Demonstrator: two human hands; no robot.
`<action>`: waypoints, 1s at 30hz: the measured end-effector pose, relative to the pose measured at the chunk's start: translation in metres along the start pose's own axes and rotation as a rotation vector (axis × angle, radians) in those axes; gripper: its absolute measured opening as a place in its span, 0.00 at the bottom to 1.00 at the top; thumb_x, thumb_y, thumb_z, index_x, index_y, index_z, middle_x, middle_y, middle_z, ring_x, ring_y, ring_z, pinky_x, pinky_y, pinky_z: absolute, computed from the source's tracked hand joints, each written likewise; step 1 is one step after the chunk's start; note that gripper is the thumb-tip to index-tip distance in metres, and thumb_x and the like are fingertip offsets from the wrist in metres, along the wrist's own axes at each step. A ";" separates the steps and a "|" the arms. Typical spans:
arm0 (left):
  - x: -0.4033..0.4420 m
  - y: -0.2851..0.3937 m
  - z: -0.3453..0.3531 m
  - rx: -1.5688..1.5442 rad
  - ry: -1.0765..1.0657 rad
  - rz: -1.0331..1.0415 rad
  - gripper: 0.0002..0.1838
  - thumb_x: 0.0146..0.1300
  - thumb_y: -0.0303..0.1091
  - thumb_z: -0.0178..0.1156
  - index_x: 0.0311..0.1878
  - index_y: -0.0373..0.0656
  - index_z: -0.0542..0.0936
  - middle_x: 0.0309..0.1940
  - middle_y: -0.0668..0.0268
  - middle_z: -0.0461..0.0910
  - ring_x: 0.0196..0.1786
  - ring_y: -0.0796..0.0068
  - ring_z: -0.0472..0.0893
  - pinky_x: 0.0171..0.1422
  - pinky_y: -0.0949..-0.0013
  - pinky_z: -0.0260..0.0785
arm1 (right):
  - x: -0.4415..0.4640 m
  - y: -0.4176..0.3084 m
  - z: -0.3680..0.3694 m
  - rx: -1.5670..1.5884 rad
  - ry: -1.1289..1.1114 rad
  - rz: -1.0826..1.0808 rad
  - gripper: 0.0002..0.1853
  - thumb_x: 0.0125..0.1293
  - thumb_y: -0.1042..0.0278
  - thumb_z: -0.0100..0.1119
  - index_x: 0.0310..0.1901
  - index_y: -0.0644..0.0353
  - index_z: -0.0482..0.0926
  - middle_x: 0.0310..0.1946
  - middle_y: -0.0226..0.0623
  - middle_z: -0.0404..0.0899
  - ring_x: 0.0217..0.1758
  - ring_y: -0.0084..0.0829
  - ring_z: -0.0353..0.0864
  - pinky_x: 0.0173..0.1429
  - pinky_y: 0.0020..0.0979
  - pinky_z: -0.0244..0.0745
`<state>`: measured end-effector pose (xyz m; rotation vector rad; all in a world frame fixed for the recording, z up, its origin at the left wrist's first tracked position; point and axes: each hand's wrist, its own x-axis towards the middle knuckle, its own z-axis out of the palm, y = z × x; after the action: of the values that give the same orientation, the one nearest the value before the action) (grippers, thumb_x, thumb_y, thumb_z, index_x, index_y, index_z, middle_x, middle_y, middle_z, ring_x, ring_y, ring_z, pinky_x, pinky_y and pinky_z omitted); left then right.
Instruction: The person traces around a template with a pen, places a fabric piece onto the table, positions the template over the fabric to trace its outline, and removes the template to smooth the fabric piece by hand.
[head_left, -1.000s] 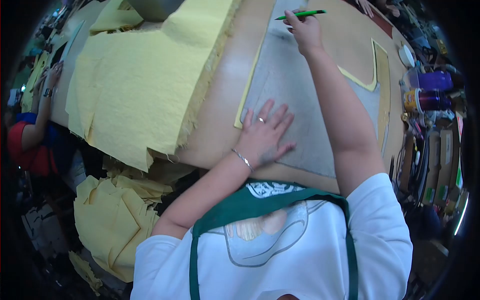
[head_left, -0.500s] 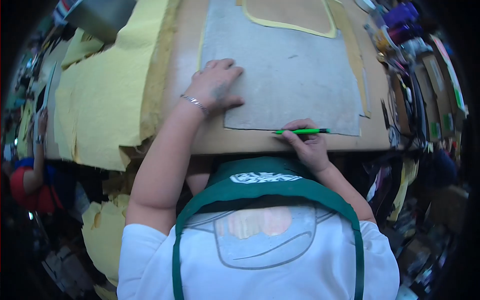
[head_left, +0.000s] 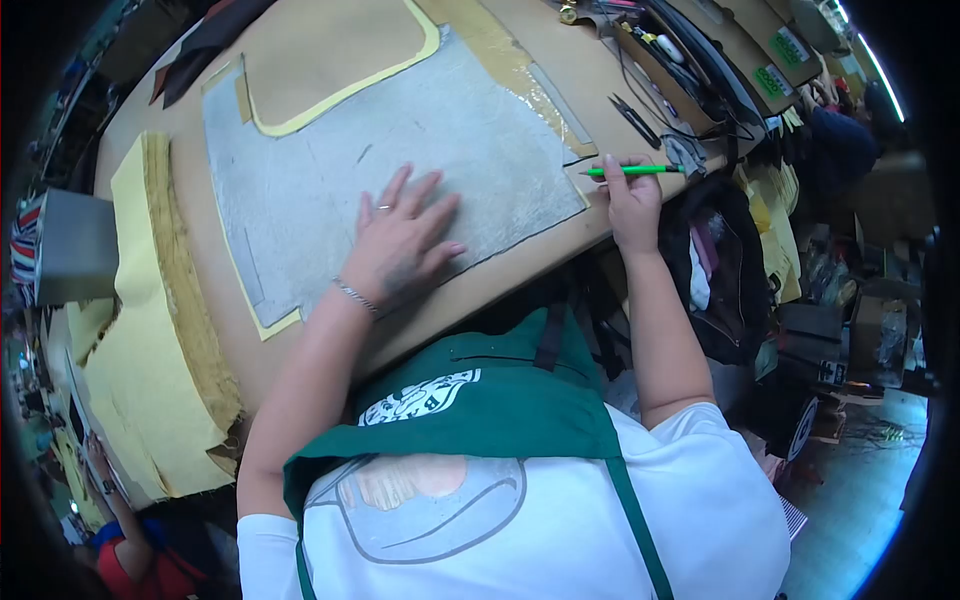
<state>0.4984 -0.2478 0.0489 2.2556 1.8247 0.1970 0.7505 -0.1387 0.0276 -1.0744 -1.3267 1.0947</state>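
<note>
A grey flat template (head_left: 480, 140) with a rounded cut-out lies on a yellow sheet (head_left: 283, 329), whose edge peeks out along the left side and the cut-out. My left hand (head_left: 405, 235) rests on the template's lower middle, palm down and fingers spread; a ring and a chain bracelet show on it. Just off the template's right corner, my right hand (head_left: 630, 195) is closed around a green pen (head_left: 645, 170). The pen's tip points left, toward the template's right edge.
On the left, a large piece of yellow leather (head_left: 150, 330) hangs over the table's (head_left: 290, 375) edge, beside a grey metal box (head_left: 78, 247). Scissors-like pliers (head_left: 634, 120) and a tool box (head_left: 668, 75) lie at the right. Another person's arm (head_left: 118, 500) shows at lower left.
My view has turned, so the table appears tilted. My right hand has moved with the pen from the template's near edge to its right corner. My left hand now lies further onto the template.
</note>
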 end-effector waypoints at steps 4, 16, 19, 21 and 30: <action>0.050 0.036 0.006 -0.014 -0.016 0.164 0.26 0.56 0.54 0.50 0.58 0.58 0.66 0.64 0.67 0.53 0.68 0.58 0.46 0.62 0.36 0.43 | 0.015 0.024 -0.002 -0.039 -0.070 -0.032 0.08 0.60 0.67 0.55 0.33 0.60 0.67 0.25 0.30 0.74 0.26 0.17 0.72 0.32 0.19 0.69; 0.085 0.061 0.026 -0.086 0.009 0.149 0.23 0.56 0.48 0.49 0.56 0.58 0.66 0.60 0.66 0.58 0.65 0.60 0.53 0.61 0.41 0.48 | 0.003 0.013 -0.002 -0.477 -0.183 -0.359 0.05 0.58 0.72 0.55 0.32 0.61 0.69 0.25 0.42 0.72 0.29 0.40 0.74 0.33 0.33 0.68; 0.086 0.062 0.025 -0.081 0.009 0.149 0.23 0.56 0.48 0.49 0.56 0.58 0.67 0.61 0.66 0.58 0.66 0.60 0.53 0.61 0.41 0.47 | -0.014 0.005 -0.015 -0.444 -0.201 -0.276 0.05 0.58 0.73 0.54 0.31 0.62 0.69 0.25 0.42 0.71 0.29 0.41 0.73 0.33 0.33 0.68; 0.085 0.062 0.026 -0.079 0.020 0.152 0.23 0.56 0.48 0.49 0.56 0.58 0.67 0.60 0.66 0.59 0.66 0.61 0.52 0.61 0.41 0.48 | -0.008 0.007 -0.013 -0.411 -0.212 -0.246 0.05 0.57 0.74 0.54 0.31 0.62 0.68 0.25 0.41 0.71 0.29 0.41 0.72 0.34 0.34 0.68; 0.085 0.059 0.025 -0.109 0.023 0.161 0.22 0.57 0.49 0.49 0.56 0.58 0.67 0.60 0.66 0.59 0.66 0.62 0.51 0.60 0.41 0.48 | -0.018 -0.013 -0.028 -0.564 -0.332 -0.156 0.03 0.56 0.76 0.53 0.31 0.63 0.69 0.24 0.42 0.71 0.28 0.40 0.73 0.33 0.32 0.68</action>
<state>0.5781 -0.1789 0.0372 2.3319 1.6015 0.3429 0.7789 -0.1581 0.0376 -1.1929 -2.0286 0.8194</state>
